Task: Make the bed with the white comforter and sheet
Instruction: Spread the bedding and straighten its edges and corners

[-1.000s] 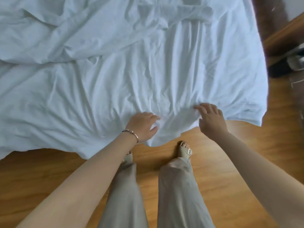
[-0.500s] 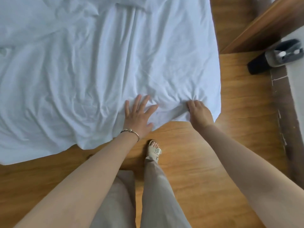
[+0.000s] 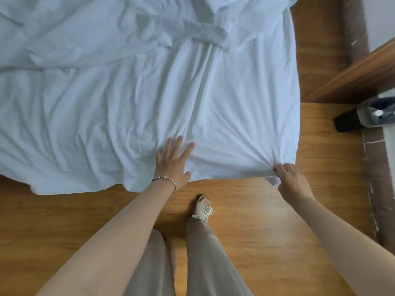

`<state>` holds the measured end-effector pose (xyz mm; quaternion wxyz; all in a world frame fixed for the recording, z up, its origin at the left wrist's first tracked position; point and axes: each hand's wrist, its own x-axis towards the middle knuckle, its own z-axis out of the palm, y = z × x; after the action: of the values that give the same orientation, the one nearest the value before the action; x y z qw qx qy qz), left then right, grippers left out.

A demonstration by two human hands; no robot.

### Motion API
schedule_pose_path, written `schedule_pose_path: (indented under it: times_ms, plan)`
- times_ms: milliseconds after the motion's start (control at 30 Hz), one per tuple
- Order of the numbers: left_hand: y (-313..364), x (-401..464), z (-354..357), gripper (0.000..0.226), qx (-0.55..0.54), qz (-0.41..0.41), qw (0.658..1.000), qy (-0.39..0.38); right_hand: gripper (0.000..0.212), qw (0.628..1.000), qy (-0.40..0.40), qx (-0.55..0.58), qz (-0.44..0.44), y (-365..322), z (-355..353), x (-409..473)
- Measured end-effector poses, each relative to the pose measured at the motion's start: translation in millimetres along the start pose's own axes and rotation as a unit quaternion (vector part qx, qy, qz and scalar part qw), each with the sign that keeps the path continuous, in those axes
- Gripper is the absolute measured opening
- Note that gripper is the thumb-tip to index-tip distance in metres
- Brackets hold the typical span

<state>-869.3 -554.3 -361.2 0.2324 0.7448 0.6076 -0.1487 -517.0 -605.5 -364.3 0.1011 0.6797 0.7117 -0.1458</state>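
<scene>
A wrinkled white sheet [image 3: 235,99] covers the bed and fills the upper part of the head view, its near edge hanging toward the floor. A bunched white comforter [image 3: 85,35] lies across the far left of the bed. My left hand [image 3: 173,162] lies flat with spread fingers on the sheet's near edge. My right hand [image 3: 288,178] pinches the sheet's near right corner, and creases fan out from that pinch.
Wooden floor [image 3: 245,221] runs along the bed's near side and right side. My sandalled foot [image 3: 204,208] stands close to the bed edge. A wooden furniture edge [image 3: 352,75] and a dark object with a grey container [image 3: 367,115] sit at the right.
My right hand has slid right along the edge to the corner, drawing the sheet tighter. My left hand went from curled to flat and spread on the sheet. The view has shifted.
</scene>
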Motion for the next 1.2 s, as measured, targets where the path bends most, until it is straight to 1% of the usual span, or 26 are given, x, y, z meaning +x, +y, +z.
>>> schedule_pose_path:
  times_ms: [33,67,133,167,200,233,300,333,400,467,533,633,700,733,767,833,900,1000,1033,1133,1167,1200]
  plan:
    - [-5,1,-2,0.085,-0.002,0.015,1.0,-0.019,0.047,0.999,-0.024,-0.02,0.025,7,-9,-3]
    - [-8,3,-3,0.085,-0.004,0.031,0.999,-0.034,0.045,0.995,-0.064,-0.04,0.065,12,-20,-2]
    - [-17,4,-4,0.084,-0.006,0.05,0.998,-0.046,0.035,0.977,-0.131,-0.087,0.144,5,-41,14]
    - [-22,3,-5,0.083,-0.004,0.054,0.997,-0.048,0.03,0.969,-0.161,-0.097,0.164,-9,-49,25]
    - [-30,0,-7,0.081,-0.003,0.053,0.997,-0.05,0.027,0.966,-0.175,-0.09,0.167,-32,-54,36]
    - [-38,-4,-9,0.079,-0.005,0.047,0.997,-0.055,0.031,0.971,-0.17,-0.065,0.155,-59,-55,47]
    - [-58,-17,-17,0.071,-0.002,0.02,0.997,-0.081,0.042,0.982,-0.138,0.049,0.122,-123,-53,63]
    - [-71,-25,-21,0.065,0.005,0.001,0.995,-0.103,0.047,0.98,-0.13,0.108,0.105,-155,-51,68]
    - [-103,-43,-27,0.056,-0.004,-0.059,0.986,-0.157,0.058,0.971,-0.153,0.172,0.061,-215,-47,72]
    - [-145,-63,-32,0.05,-0.083,-0.136,0.966,-0.203,0.067,0.957,-0.21,0.197,0.036,-265,-44,76]
    - [-192,-86,-36,0.04,-0.186,-0.193,0.939,-0.217,0.067,0.929,-0.262,0.25,0.072,-306,-44,79]
    - [-251,-131,-46,0.029,-0.273,-0.22,0.911,-0.218,0.063,0.904,-0.321,0.262,0.102,-367,-49,74]
    - [-285,-159,-57,0.019,-0.352,-0.231,0.889,-0.178,0.059,0.897,-0.334,0.274,0.094,-417,-52,68]
    - [-302,-170,-61,0.015,-0.42,-0.243,0.864,-0.138,0.057,0.894,-0.326,0.293,0.088,-445,-54,65]
    - [-318,-180,-67,0.013,-0.487,-0.261,0.829,-0.087,0.054,0.889,-0.317,0.321,0.082,-476,-59,61]
    - [-350,-199,-83,0.017,-0.576,-0.291,0.764,0.022,0.045,0.87,-0.3,0.386,0.058,-543,-72,53]
    - [-382,-211,-99,0.027,-0.609,-0.296,0.73,0.092,0.036,0.848,-0.298,0.438,0.02,-609,-95,43]
    - [-430,-223,-128,0.03,-0.658,-0.287,0.679,0.154,0.028,0.832,-0.289,0.471,-0.04,-693,-132,37]
    - [-448,-225,-136,0.03,-0.669,-0.286,0.664,0.172,0.026,0.832,-0.285,0.472,-0.058,-717,-143,39]
    - [-505,-233,-156,0.028,-0.677,-0.288,0.639,0.223,0.022,0.842,-0.285,0.449,-0.095,-784,-164,55]
    - [-525,-236,-160,0.027,-0.68,-0.285,0.635,0.231,0.022,0.845,-0.286,0.438,-0.105,-808,-167,64]
    - [-546,-242,-164,0.026,-0.679,-0.282,0.639,0.226,0.022,0.849,-0.288,0.429,-0.114,-832,-168,74]
